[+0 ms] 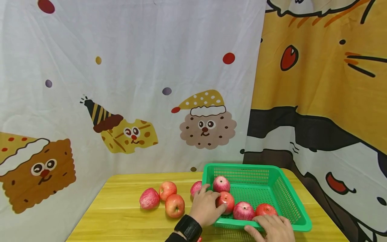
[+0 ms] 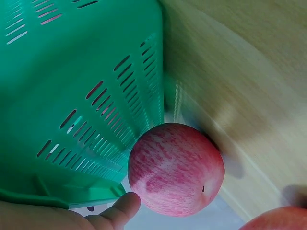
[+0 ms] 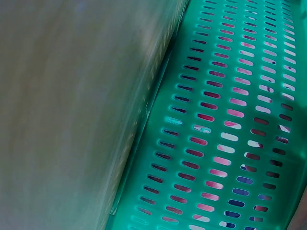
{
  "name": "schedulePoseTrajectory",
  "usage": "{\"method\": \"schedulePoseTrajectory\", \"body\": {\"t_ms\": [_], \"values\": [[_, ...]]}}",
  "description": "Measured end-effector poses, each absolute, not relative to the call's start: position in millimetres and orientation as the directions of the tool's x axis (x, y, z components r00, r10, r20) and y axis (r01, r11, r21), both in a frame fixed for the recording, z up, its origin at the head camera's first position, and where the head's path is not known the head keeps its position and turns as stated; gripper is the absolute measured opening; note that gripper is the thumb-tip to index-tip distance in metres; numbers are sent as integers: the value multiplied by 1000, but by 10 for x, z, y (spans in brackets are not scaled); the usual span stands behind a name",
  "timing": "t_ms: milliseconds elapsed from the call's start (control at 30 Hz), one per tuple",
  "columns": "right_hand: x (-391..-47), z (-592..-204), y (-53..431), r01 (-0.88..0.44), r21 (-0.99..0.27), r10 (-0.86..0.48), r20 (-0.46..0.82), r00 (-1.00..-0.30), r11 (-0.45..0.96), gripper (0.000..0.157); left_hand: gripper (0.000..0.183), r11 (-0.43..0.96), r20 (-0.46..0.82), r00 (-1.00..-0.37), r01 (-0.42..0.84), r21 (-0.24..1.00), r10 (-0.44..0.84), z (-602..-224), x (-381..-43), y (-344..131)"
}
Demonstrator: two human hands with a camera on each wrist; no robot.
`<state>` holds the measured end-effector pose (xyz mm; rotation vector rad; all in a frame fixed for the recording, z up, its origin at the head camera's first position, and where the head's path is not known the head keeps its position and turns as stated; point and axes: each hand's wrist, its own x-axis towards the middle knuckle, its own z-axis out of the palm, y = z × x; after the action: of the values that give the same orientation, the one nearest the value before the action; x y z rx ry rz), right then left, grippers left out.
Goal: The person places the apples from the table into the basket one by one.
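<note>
A green plastic basket (image 1: 242, 168) with slotted walls stands on the table. Several red apples lie inside it, one apple (image 1: 221, 184) at the back left and others along the front. My left hand (image 1: 205, 206) reaches over the left rim, thumb and a finger around an apple (image 1: 227, 200) by that wall. Outside the wall, another apple (image 2: 175, 170) sits close to my left fingertips. At the front rim, my right hand (image 1: 273, 228) grips the basket, fingers over the edge and thumb on the near side.
Left of the basket, a striped red apple (image 1: 149, 198) and two smoother ones, a farther apple (image 1: 167, 190) and a nearer apple (image 1: 175, 205), lie grouped on the wooden table (image 1: 121, 215). A printed white curtain (image 1: 136, 67) hangs behind, with a yellow cartoon one at right.
</note>
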<state>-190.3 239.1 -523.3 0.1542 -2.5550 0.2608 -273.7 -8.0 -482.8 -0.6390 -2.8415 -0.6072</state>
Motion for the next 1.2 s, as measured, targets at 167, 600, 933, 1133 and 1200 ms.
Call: {"method": "schedulePoseTrajectory", "body": {"t_ms": [167, 600, 933, 1133, 1200], "values": [[-1903, -5240, 2400, -172, -151, -60, 557, -828, 973, 41, 43, 824, 246, -896, 439, 357, 371, -4835, -2736, -80], [-1910, -5278, 2412, -195, -146, -72, 595, -801, 970, 38, 42, 818, 249, -897, 437, 374, 366, -4811, -2706, -80], [-1901, -5265, 2408, -196, -138, -72, 610, -789, 971, 38, 41, 806, 270, -892, 445, 390, 362, -4827, -2704, -87], [-1899, -5276, 2412, -195, -140, -74, 599, -798, 971, 38, 39, 799, 285, -889, 450, 399, 359, -4850, -2688, -97], [-1893, -5275, 2409, -193, -142, -74, 591, -804, 971, 39, 40, 793, 291, -890, 448, 413, 351, -4855, -2680, -100]]}}
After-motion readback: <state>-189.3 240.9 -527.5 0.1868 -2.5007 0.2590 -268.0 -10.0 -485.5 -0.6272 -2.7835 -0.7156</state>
